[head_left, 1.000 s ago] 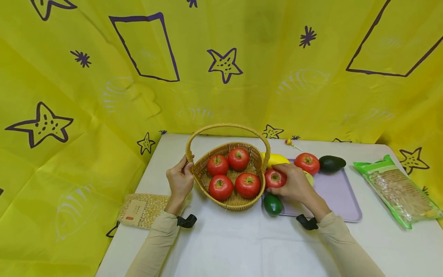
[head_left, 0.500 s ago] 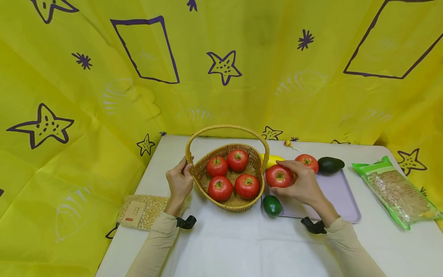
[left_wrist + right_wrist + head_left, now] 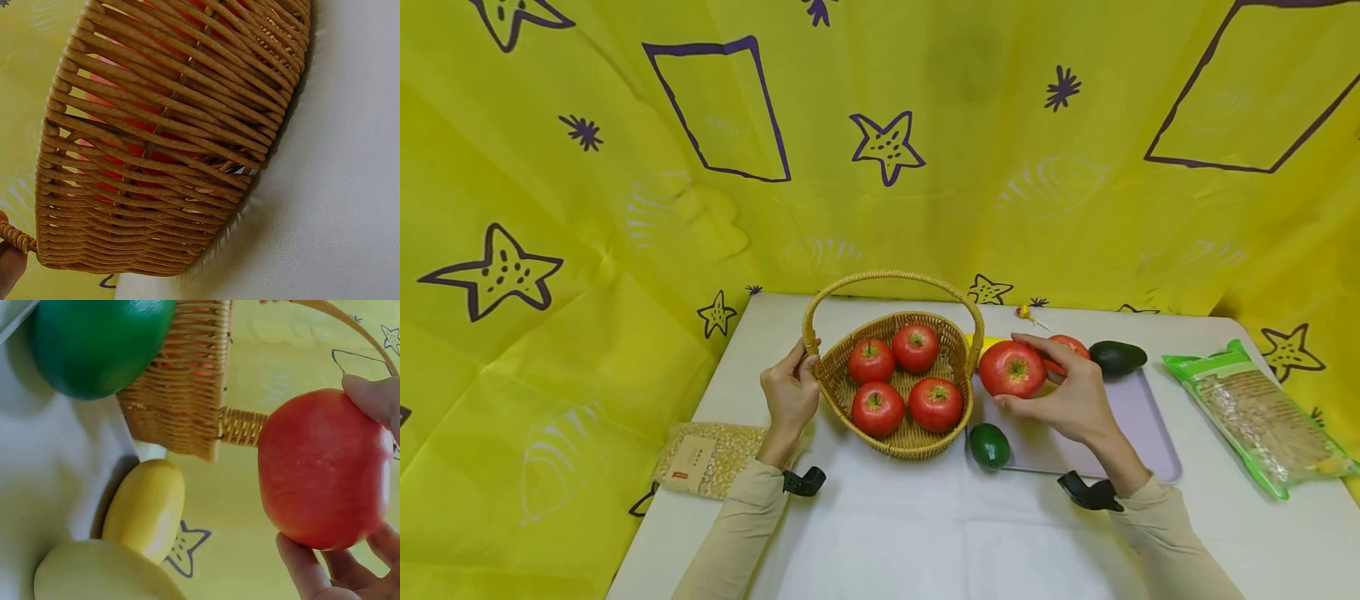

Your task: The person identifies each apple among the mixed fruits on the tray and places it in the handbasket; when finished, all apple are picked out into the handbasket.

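My left hand (image 3: 790,400) grips the left foot of the handle on a wicker basket (image 3: 910,446), which has several red apples (image 3: 877,408) inside. In the left wrist view the basket's woven wall (image 3: 156,162) fills most of the picture. My right hand (image 3: 1075,398) holds another red apple (image 3: 1012,369) between thumb and fingers, raised above the lilac tray (image 3: 1150,425), just right of the basket. The right wrist view shows that apple (image 3: 325,469) above a yellow fruit (image 3: 147,509) and a paler yellow-green fruit (image 3: 100,575).
A smooth green fruit (image 3: 989,447) lies at the tray's near left corner. Behind my right hand are one more apple (image 3: 1070,343) and a dark avocado (image 3: 1117,358). A green-edged packet (image 3: 1258,417) lies right, a bag of grains (image 3: 711,458) left, a lollipop (image 3: 1025,312) behind.
My right hand has lifted the apple up off the tray and drawn it slightly right, away from the basket. The left hand and basket stay in place.
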`<state>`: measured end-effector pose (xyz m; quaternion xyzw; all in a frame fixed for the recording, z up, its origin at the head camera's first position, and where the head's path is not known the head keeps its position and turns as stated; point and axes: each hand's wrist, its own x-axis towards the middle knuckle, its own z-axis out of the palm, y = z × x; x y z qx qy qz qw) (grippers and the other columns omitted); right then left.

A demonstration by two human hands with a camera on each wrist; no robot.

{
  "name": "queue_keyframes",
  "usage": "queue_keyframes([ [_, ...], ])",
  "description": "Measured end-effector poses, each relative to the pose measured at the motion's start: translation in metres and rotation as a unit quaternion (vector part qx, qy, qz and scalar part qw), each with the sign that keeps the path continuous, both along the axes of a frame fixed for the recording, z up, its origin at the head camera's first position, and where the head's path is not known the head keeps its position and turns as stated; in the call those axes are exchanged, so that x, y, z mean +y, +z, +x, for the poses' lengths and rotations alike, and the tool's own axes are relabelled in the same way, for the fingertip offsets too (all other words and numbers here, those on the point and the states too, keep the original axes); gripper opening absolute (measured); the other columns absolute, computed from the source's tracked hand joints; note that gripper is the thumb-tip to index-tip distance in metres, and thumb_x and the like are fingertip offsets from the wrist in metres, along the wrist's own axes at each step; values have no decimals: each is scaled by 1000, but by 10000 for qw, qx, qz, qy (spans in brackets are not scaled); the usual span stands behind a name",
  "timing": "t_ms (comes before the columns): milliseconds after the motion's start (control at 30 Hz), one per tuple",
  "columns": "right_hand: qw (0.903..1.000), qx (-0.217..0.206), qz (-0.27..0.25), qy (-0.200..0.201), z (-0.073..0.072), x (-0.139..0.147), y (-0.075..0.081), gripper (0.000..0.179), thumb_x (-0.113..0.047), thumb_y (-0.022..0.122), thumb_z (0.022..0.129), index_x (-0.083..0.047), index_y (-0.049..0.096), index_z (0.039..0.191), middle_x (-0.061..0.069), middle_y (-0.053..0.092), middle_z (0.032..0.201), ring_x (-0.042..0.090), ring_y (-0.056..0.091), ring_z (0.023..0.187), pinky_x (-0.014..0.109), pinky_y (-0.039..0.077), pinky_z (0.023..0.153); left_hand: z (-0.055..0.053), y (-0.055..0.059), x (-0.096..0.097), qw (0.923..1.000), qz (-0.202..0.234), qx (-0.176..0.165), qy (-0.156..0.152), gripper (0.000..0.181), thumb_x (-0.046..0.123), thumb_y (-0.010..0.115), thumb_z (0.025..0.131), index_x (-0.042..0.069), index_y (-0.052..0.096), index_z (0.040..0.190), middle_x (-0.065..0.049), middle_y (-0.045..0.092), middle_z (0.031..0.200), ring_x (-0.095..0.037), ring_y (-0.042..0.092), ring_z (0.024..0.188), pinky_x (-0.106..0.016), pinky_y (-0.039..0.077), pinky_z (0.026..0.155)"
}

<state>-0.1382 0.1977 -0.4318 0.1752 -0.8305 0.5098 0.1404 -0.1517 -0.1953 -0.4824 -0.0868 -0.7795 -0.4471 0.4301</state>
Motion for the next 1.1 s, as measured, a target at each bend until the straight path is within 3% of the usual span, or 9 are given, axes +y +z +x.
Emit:
queue_keyframes([
  [133, 9997, -86, -233, 58, 1, -2, 4, 86, -1, 102, 60, -4, 67, 138, 12, 67, 133, -5, 61, 114, 6, 49, 94, 0, -1, -1, 10000, -30, -85, -24, 34, -19, 69, 88, -7, 78, 119, -21, 81, 100, -35, 80, 85, -18, 59, 64],
  [367, 9935, -253, -1004, 482, 2, -7, 10, 83, 13, 98, 57, 1, 64, 132, -4, 69, 130, 6, 67, 113, 15, 57, 92, 0, -2, -2, 9999, -78, -119, -17, 34, -17, 68, 89, -7, 77, 120, -20, 81, 101, -36, 80, 84, -5, 52, 68],
  [533, 9861, -271, -1397, 855, 6, -11, 15, 81, 20, 94, 56, 6, 66, 131, -5, 73, 129, 9, 70, 110, 20, 61, 88, 0, -2, -2, 9998, -89, -162, -13, 34, -17, 69, 89, -8, 77, 120, -22, 81, 101, -37, 80, 85, -3, 50, 69],
  [800, 9812, -344, -1655, 932, 9, -21, 19, 79, 20, 94, 56, 7, 71, 130, -5, 76, 125, 10, 73, 108, 22, 61, 88, -1, -1, -2, 9998, -113, -184, 10, 32, -17, 69, 89, -9, 76, 119, -23, 80, 102, -38, 80, 87, -3, 50, 72],
  [1100, 9784, -624, -1577, 1178, 8, -44, 22, 76, 12, 96, 61, 1, 71, 133, -6, 76, 128, 12, 72, 112, 25, 62, 91, 1, -1, -2, 9998, -120, -179, -3, 33, -17, 69, 89, -9, 77, 120, -22, 80, 102, -37, 80, 87, -3, 50, 70],
])
